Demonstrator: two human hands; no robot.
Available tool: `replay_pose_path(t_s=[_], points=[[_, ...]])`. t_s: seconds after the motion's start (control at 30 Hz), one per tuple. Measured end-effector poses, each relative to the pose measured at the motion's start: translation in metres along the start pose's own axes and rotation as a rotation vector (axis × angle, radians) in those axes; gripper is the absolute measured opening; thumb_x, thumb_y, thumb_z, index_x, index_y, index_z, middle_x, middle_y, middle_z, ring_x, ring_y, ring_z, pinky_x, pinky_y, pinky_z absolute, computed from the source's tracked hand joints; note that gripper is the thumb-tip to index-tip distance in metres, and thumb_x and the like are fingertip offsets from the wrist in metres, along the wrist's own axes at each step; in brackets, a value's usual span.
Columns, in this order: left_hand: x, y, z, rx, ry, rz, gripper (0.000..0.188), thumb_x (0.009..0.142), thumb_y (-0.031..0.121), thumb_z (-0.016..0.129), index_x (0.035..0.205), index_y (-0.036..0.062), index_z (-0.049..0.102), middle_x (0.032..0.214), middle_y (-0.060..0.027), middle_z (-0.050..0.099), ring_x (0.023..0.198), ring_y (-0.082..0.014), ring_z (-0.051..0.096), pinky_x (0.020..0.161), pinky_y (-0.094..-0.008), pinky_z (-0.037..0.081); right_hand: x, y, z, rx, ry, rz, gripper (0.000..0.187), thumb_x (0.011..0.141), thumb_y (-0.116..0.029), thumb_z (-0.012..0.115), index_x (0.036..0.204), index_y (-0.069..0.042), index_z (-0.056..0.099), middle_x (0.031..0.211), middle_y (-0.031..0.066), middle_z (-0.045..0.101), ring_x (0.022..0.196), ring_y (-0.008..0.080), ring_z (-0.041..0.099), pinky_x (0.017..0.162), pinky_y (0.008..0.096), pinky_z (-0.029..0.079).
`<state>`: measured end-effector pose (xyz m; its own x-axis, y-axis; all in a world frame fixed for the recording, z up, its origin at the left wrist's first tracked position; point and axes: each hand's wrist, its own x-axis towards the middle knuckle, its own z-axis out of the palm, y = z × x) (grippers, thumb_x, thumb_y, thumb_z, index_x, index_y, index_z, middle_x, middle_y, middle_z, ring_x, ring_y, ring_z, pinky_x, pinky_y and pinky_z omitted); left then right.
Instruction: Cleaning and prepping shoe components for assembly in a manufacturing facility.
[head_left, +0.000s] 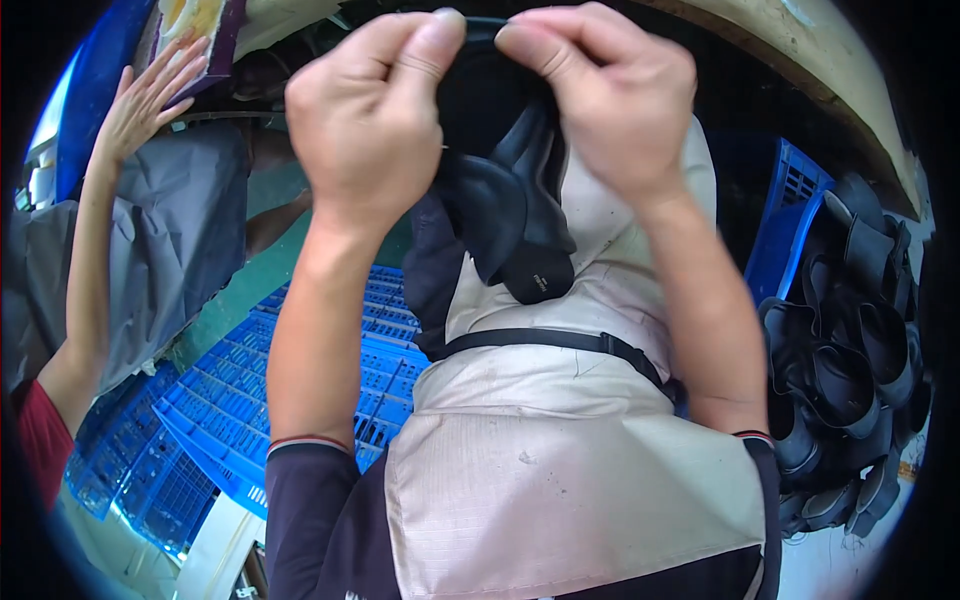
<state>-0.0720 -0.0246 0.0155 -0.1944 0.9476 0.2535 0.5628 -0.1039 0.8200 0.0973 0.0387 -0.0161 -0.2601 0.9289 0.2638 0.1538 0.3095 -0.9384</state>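
Up at the top of the head view, both my hands pinch the edge of a black shoe upper (525, 190). My left hand (372, 130) is closed, with thumb and bent fingers on the edge's left part. Opposite it, my right hand (622, 105) pinches the right part of that edge, the fingertips of the two hands a short way apart. Below them the upper hangs over my lap, its dark flaps and a rounded piece with small lettering lowest. Its top portion is dark and partly hidden behind my hands.
On the right, a heap of black shoe uppers (845, 370) lies by a blue crate (790, 190). Blue plastic crates (230, 390) stand at lower left. A co-worker's hand (160, 95) is raised at upper left near a purple box (226, 45). A pale table edge (850, 60) curves along the upper right.
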Motion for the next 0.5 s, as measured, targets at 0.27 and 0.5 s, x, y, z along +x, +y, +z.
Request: replay_pose_path(t_s=[0.27, 0.5], points=[[0.022, -0.011, -0.003, -0.695, -0.201, -0.38, 0.021, 0.097, 0.016, 0.068, 0.102, -0.003, 0.076, 0.092, -0.0045, 0.075, 0.072, -0.0106, 0.066, 0.066, -0.0198, 0.05, 0.014, -0.025, -0.023, 0.573, -0.183, 0.673, 0.019, 0.089, -0.018, 0.077, 0.088, 0.001, 0.076, 0.075, 0.0008, 0.069, 0.058, 0.0069, 0.054, 0.053, 0.0215, 0.044], [0.015, -0.021, 0.017, -0.938, -0.268, -0.659, 0.024, 0.098, 0.019, 0.067, 0.099, -0.004, 0.075, 0.094, -0.0082, 0.075, 0.077, -0.0124, 0.067, 0.073, -0.0205, 0.051, 0.001, -0.001, -0.027, 0.286, -0.17, 0.456, 0.035, 0.095, -0.03, 0.072, 0.079, 0.0, 0.072, 0.066, -0.0017, 0.061, 0.056, 0.0053, 0.047, 0.051, 0.0204, 0.037]])
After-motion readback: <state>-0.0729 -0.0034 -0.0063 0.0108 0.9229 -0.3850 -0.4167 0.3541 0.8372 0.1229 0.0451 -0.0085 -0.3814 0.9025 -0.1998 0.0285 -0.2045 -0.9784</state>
